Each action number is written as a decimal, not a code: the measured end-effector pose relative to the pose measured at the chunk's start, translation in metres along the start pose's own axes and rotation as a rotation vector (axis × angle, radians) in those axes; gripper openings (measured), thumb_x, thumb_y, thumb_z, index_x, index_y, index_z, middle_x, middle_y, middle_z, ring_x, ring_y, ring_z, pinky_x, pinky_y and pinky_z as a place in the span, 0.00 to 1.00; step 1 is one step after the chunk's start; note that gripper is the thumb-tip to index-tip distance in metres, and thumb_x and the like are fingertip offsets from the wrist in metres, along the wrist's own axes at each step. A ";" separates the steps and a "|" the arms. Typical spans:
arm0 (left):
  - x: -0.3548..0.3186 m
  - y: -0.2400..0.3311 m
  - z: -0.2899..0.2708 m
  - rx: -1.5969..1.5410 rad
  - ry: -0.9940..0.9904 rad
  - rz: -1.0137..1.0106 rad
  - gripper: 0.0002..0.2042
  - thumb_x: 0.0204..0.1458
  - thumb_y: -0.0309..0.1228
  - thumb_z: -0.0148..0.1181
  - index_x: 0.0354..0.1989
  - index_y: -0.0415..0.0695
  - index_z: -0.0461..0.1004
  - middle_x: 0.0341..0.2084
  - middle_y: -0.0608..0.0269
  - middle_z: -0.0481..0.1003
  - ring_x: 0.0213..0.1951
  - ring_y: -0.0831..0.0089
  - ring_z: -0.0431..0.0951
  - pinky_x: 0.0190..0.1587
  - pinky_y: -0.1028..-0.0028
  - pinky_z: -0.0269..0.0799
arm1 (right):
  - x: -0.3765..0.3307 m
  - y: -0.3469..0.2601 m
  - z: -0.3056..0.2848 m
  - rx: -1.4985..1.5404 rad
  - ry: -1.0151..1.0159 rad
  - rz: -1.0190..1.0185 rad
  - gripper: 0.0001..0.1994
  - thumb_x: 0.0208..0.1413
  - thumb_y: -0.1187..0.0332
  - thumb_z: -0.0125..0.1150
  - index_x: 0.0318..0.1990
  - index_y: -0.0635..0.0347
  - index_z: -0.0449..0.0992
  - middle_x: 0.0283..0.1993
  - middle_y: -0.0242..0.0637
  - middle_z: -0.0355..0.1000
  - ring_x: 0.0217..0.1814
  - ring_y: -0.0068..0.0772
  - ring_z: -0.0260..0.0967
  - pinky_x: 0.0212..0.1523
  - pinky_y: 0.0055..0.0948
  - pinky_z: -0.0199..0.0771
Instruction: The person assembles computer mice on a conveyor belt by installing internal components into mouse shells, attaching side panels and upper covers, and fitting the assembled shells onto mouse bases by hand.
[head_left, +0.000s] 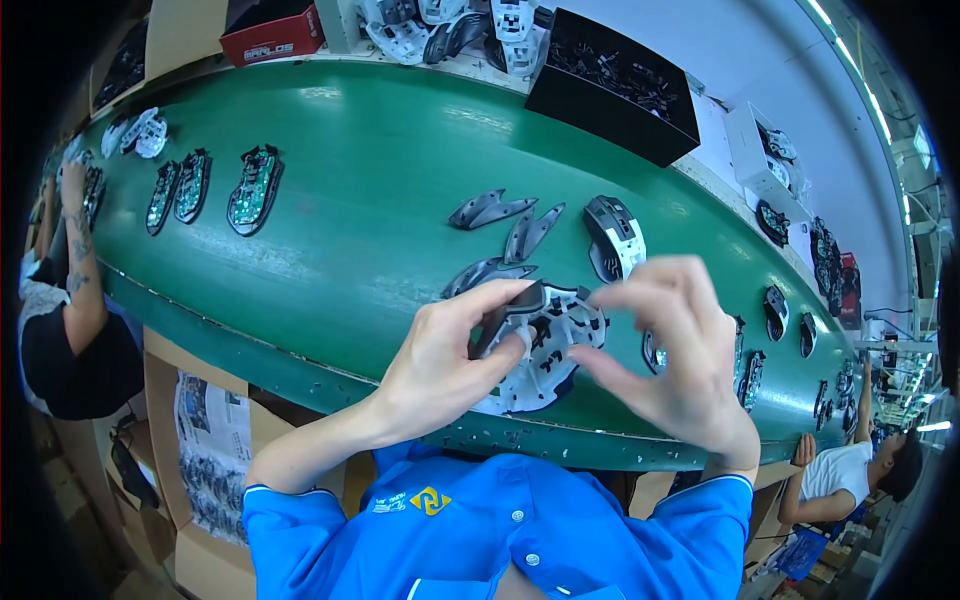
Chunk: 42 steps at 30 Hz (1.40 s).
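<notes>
Fingers and thumb of my left hand are wrapped round a computer mouse shell, black outside with a pale inside facing up. My right hand is just right of the shell, thumb and fingers apart; I see nothing between them. Whether its fingertips touch the shell's edge is hard to tell. Beyond my hands lie several dark wing-shaped side panels. A black and white mouse rests to their right. A further round dark-rimmed part is partly hidden behind my right hand.
The green work surface curves across in front of me. Mouse bases with green circuit boards lie at left. A black box of small dark parts stands at the back. Co-workers sit far left, one arm on the surface, and far right.
</notes>
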<state>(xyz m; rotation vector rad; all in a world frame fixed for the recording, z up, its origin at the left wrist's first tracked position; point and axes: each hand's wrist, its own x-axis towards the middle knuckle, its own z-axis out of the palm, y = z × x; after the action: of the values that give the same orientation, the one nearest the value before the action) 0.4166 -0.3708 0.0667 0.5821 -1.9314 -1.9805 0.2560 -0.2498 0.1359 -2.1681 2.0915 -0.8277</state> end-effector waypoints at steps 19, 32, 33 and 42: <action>0.004 0.009 0.008 0.007 0.188 0.224 0.14 0.44 0.18 0.55 0.42 0.36 0.70 0.36 0.58 0.67 0.35 0.73 0.71 0.30 0.77 0.71 | -0.023 -0.024 0.060 0.489 0.205 0.429 0.44 0.39 0.79 0.63 0.65 0.64 0.44 0.51 0.47 0.62 0.43 0.35 0.70 0.33 0.25 0.74; -0.021 0.008 0.010 0.232 0.123 0.375 0.26 0.37 0.22 0.59 0.50 0.34 0.66 0.33 0.51 0.72 0.30 0.66 0.76 0.29 0.73 0.73 | -0.029 -0.024 0.056 0.499 0.353 0.354 0.37 0.38 0.80 0.65 0.59 0.62 0.55 0.44 0.36 0.66 0.37 0.19 0.70 0.28 0.15 0.69; -0.023 0.009 0.010 0.258 0.156 0.356 0.25 0.37 0.22 0.59 0.50 0.34 0.66 0.33 0.50 0.72 0.30 0.65 0.76 0.31 0.72 0.73 | -0.027 -0.025 0.059 0.507 0.393 0.286 0.37 0.38 0.79 0.66 0.58 0.62 0.55 0.45 0.37 0.66 0.36 0.18 0.69 0.27 0.14 0.69; -0.022 0.000 0.014 0.288 0.239 0.421 0.23 0.38 0.19 0.57 0.48 0.35 0.67 0.36 0.47 0.73 0.35 0.55 0.77 0.36 0.66 0.73 | -0.029 -0.031 0.068 0.588 0.402 0.355 0.34 0.39 0.81 0.65 0.56 0.64 0.55 0.47 0.39 0.63 0.42 0.22 0.68 0.36 0.20 0.72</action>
<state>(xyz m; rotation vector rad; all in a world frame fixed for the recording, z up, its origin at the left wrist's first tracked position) 0.4287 -0.3480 0.0687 0.4126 -1.9996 -1.3302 0.3110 -0.2429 0.0788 -1.3709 1.9358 -1.6644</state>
